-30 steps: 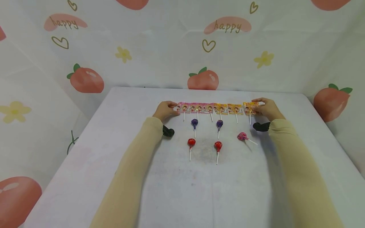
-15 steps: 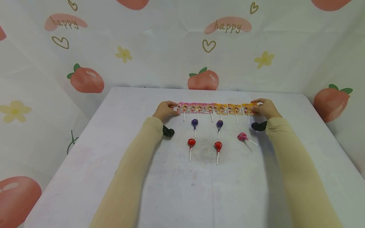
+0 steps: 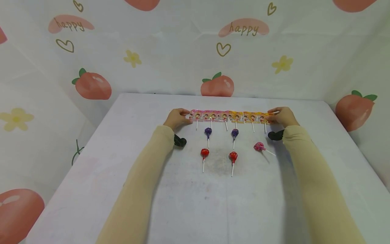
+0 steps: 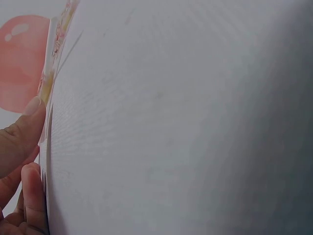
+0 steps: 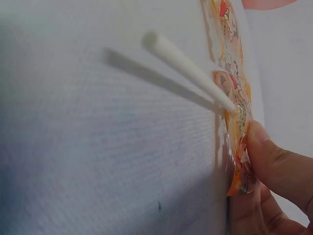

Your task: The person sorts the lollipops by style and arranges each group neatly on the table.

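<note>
on the head view, i find the pink flat plastic-wrapped lollipop [image 3: 196, 116] at the far-left end of a row, its outer edge between the curved thumb and fingers of the left hand [image 3: 176, 117]. the orange flat plastic-wrapped lollipop [image 3: 262, 118] ends the row; the right hand [image 3: 285, 117] pinches its outer edge, thumb [image 5: 266, 152] pressed on the wrapper.

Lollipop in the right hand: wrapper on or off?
On: the right hand holds its orange wrapper, and only the white stick pokes out.
</note>
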Demonstrator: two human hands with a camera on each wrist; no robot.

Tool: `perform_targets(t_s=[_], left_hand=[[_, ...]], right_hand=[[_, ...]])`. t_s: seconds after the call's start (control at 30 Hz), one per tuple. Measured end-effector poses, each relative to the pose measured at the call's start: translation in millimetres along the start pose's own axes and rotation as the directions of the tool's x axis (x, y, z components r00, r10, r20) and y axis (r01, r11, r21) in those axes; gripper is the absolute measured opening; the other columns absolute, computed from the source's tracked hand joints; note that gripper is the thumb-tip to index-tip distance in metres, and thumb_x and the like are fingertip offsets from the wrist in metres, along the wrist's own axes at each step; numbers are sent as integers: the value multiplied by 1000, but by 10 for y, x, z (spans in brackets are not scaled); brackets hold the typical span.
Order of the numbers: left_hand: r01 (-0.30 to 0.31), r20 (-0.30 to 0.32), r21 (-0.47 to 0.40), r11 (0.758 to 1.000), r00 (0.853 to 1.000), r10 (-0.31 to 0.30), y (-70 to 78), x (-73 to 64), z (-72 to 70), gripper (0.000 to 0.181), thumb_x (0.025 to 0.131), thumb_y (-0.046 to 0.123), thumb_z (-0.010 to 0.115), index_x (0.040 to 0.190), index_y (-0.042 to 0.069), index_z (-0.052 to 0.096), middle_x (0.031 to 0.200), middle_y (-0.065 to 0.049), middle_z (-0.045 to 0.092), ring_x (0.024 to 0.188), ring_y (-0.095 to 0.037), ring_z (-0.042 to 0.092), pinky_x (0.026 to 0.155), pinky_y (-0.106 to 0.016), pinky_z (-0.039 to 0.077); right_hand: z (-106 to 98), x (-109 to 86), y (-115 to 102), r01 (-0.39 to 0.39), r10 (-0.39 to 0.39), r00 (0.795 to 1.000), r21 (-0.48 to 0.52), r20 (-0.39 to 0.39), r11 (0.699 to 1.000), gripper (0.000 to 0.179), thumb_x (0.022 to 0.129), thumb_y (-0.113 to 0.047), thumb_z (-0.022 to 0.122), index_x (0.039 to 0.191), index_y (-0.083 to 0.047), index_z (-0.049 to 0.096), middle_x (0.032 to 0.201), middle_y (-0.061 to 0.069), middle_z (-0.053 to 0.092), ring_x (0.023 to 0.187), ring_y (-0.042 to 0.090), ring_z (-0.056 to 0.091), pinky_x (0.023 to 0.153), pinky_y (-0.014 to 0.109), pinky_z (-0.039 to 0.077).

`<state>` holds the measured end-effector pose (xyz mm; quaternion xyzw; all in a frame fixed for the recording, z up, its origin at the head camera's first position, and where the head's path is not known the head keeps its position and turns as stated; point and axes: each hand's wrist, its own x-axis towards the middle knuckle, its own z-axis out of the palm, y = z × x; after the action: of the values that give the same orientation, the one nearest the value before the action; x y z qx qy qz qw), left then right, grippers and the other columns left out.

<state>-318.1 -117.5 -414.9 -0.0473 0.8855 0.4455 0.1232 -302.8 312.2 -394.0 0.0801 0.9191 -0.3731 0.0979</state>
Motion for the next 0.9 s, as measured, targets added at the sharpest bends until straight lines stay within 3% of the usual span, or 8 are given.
perform_targets(t_s=[0.13,0.3,0.53,0.67,0.8,0.9], left_hand=[[-28,-3,-14,1000,1000,28,-1,-3,1,50,79,17,80,126,10,63,123,-9,58,110,-22,49,101,-35,40],[-20,-2,-13,1000,1000,20,3,-11,-1,49,80,18,80,125,11,64,122,-8,57,110,-22,49,101,-35,40],[-29,35,-10,1000,999,30,0,-25,-58,51,82,19,78,129,13,61,126,-9,57,113,-23,49,103,-37,39],[-2,66,-89,996,998,8,28,-56,-98,50,86,19,74,133,15,58,131,-11,56,112,-23,52,102,-36,41],[30,95,-212,977,995,-10,144,-159,-101,44,92,21,67,134,16,57,132,-11,54,109,-23,55,98,-34,46],[-13,122,-227,974,992,41,281,-318,-80,40,95,23,64,134,16,57,130,-10,54,112,-24,56,99,-35,47]], right_hand=[[-13,-32,-11,0,1,1000,19,-26,1000,47,90,-20,69,128,5,57,109,19,62,71,6,53,70,24,42],[-17,-23,0,-5,6,999,22,-35,1000,45,90,-19,69,127,5,58,111,21,61,66,9,49,60,25,40],[2,7,14,-8,8,1000,17,-21,1000,45,90,-19,67,127,5,58,120,25,57,72,11,48,63,25,39],[5,3,21,-4,4,1000,5,-14,1000,45,91,-20,67,127,5,57,122,25,55,79,16,47,66,26,38],[2,-12,15,-12,12,1000,7,-2,1000,45,92,-20,65,128,4,56,126,26,53,87,21,47,69,27,38],[-10,-28,9,-10,10,1000,10,1,1000,45,92,-20,65,129,4,55,127,26,52,89,21,46,71,27,38]])
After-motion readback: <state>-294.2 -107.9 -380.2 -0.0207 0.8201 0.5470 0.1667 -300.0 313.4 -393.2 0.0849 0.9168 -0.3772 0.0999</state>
